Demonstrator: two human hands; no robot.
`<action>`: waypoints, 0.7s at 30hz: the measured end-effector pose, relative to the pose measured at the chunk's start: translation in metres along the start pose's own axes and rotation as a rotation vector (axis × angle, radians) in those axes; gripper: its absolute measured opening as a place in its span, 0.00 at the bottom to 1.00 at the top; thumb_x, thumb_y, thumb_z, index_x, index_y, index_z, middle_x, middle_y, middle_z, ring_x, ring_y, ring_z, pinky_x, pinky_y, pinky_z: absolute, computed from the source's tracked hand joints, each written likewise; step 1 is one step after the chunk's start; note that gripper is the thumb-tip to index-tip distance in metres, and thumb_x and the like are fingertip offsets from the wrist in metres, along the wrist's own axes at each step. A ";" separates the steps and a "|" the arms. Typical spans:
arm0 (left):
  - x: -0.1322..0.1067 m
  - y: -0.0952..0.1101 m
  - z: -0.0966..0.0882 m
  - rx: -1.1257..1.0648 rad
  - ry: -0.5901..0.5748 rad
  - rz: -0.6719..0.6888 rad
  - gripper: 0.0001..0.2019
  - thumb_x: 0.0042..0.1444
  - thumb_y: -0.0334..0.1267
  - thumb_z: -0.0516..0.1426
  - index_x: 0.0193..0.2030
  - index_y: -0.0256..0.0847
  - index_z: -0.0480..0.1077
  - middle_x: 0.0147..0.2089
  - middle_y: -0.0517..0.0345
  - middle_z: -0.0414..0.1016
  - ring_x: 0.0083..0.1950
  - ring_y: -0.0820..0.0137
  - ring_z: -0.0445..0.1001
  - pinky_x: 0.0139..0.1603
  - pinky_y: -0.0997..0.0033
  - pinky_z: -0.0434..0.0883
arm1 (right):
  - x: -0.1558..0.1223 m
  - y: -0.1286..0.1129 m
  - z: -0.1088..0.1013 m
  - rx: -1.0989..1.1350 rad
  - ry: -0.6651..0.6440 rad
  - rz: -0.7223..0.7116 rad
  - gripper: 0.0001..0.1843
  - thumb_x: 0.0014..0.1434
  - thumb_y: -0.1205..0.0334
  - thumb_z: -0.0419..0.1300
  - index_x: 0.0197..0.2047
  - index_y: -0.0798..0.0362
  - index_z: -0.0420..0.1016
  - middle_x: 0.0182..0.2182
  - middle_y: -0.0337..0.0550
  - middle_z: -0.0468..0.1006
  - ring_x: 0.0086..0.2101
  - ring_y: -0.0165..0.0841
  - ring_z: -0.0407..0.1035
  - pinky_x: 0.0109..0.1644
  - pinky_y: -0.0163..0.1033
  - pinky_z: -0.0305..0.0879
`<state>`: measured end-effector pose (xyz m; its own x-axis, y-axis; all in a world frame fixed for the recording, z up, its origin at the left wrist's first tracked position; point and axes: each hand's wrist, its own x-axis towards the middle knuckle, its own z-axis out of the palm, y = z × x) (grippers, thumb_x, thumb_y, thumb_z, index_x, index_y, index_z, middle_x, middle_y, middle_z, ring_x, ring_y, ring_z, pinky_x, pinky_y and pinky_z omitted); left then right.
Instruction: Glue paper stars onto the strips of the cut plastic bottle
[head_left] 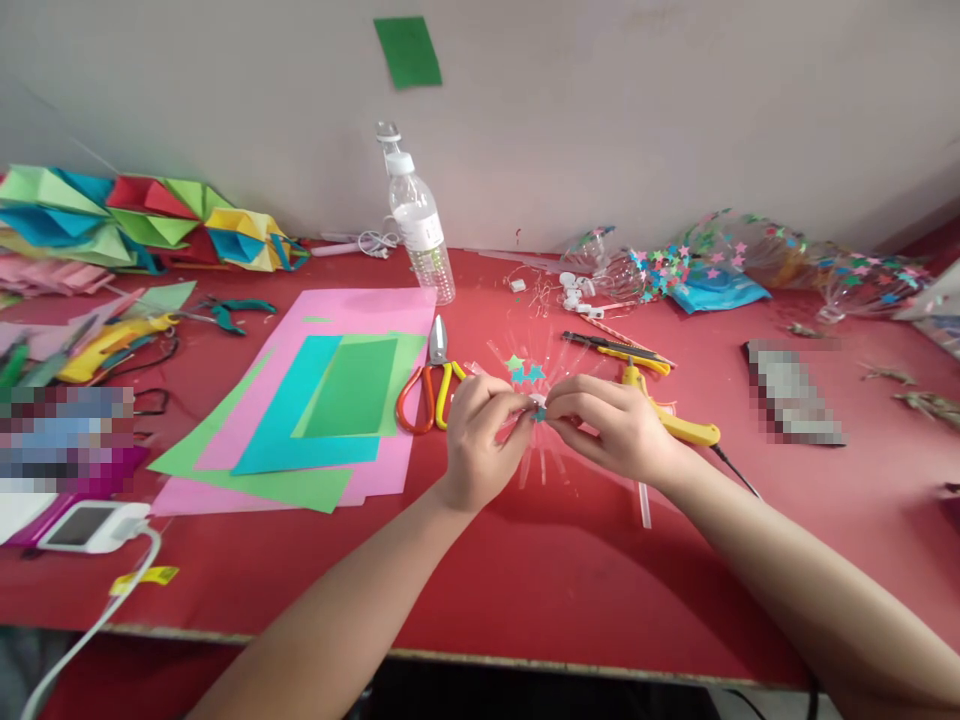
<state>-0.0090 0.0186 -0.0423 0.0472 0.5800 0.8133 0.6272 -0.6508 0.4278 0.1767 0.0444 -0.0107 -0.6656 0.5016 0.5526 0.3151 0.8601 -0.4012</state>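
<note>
Both hands meet over the middle of the red table [570, 560]. My left hand [484, 435] and my right hand [611, 425] pinch, fingertips together, a gathered piece of clear cellophane with coloured stars [529, 385]. The wrap fans out above and below the fingers. A thin clear strip [643, 503] lies just under my right wrist. Scissors with red and yellow handles [431, 385] lie just left of my left hand. A yellow glue gun [671, 415] lies behind my right hand.
Stacked pink, green and blue paper sheets [315, 410] lie left of centre. A plastic water bottle [421, 225] stands at the back. Folded paper shapes [142, 220], green pliers [232, 312], a utility knife [615, 347] and star-printed cellophane bundles [720, 262] line the back; a white device [94, 525] lies front left.
</note>
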 end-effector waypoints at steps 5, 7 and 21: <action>0.001 0.000 -0.001 0.032 -0.006 0.069 0.03 0.58 0.30 0.59 0.37 0.43 0.71 0.34 0.58 0.71 0.36 0.69 0.70 0.38 0.64 0.71 | -0.001 0.000 0.002 0.007 0.021 -0.006 0.08 0.65 0.67 0.52 0.44 0.49 0.70 0.39 0.47 0.77 0.39 0.34 0.73 0.40 0.39 0.71; 0.001 0.000 -0.001 0.042 -0.001 0.097 0.04 0.58 0.29 0.59 0.37 0.43 0.71 0.34 0.57 0.71 0.36 0.69 0.70 0.38 0.64 0.71 | -0.001 -0.001 0.003 -0.012 0.023 -0.006 0.08 0.65 0.67 0.52 0.44 0.49 0.70 0.39 0.47 0.77 0.39 0.34 0.73 0.40 0.39 0.71; 0.001 0.004 0.000 0.017 -0.014 0.062 0.05 0.56 0.29 0.60 0.35 0.43 0.70 0.34 0.58 0.71 0.37 0.68 0.71 0.39 0.63 0.71 | 0.001 -0.003 0.008 0.082 0.106 0.072 0.05 0.65 0.68 0.53 0.40 0.50 0.68 0.34 0.43 0.73 0.33 0.29 0.68 0.37 0.36 0.67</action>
<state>-0.0068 0.0162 -0.0397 0.0969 0.5454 0.8326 0.6359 -0.6775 0.3698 0.1694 0.0414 -0.0142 -0.5665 0.5723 0.5930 0.3000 0.8134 -0.4984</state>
